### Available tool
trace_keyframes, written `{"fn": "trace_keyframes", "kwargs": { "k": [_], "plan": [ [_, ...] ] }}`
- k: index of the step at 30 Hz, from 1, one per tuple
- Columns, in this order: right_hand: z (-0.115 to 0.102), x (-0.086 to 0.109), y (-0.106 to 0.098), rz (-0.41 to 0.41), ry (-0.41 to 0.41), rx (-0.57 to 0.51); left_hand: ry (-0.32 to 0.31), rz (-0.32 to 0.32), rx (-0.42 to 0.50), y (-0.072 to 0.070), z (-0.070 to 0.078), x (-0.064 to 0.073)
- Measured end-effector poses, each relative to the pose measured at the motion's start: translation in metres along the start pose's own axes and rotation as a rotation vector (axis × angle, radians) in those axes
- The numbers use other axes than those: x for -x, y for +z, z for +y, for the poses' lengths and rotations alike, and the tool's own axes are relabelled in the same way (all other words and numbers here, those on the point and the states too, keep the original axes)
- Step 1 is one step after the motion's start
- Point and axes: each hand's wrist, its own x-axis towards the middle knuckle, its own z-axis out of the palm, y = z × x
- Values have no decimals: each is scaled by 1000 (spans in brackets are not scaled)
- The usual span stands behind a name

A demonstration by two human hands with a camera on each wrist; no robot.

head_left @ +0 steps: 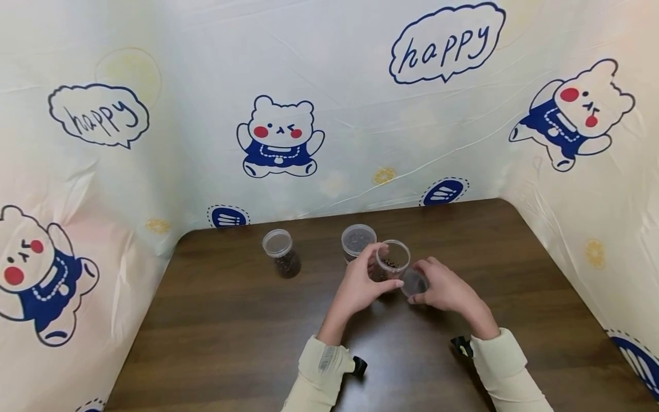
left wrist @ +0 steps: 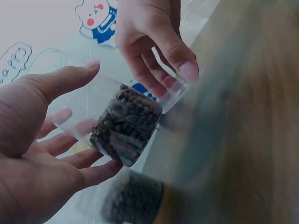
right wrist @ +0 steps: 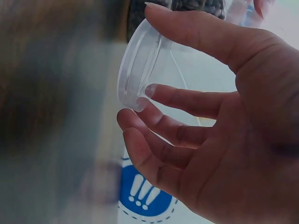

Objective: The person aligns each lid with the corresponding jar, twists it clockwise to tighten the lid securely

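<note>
My left hand (head_left: 361, 281) grips a clear plastic jar (head_left: 393, 255) without its lid. Dark brown beans (left wrist: 126, 123), like coffee beans, fill its lower part in the left wrist view. Just right of the jar, my right hand (head_left: 447, 289) pinches a clear round lid (head_left: 414, 283) by its edge. In the right wrist view the lid (right wrist: 142, 67) stands on edge between thumb and fingertips. Behind my left hand is a second jar with its lid (head_left: 358, 237) on, partly hidden by that hand.
A third lidded jar (head_left: 282, 254), holding dark contents, stands farther left on the brown wooden table (head_left: 247, 343). Printed cloth (head_left: 350, 126) hangs behind the table's back edge and along both sides.
</note>
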Motion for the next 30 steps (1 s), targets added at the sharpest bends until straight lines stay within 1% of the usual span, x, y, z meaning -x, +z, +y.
{"fn": "trace_keyframes", "kwargs": {
  "k": [5, 11, 17, 21, 25, 30],
  "plan": [
    [1, -1, 10, 1, 7, 25, -23, 1, 39, -5, -17, 15],
    [4, -1, 14, -3, 10, 53, -3, -37, 108, -11, -33, 25],
    [3, -1, 17, -1, 17, 81, 8, -84, 189, -16, -46, 29],
    [0, -3, 18, -7, 16, 85, 2, -98, 206, -19, -52, 30],
    [-3, -4, 20, -11, 19, 84, -1, -111, 201, -21, -57, 31],
    [-7, -4, 24, -28, 18, 99, 13, -134, 249, -25, -62, 31]
  ]
}}
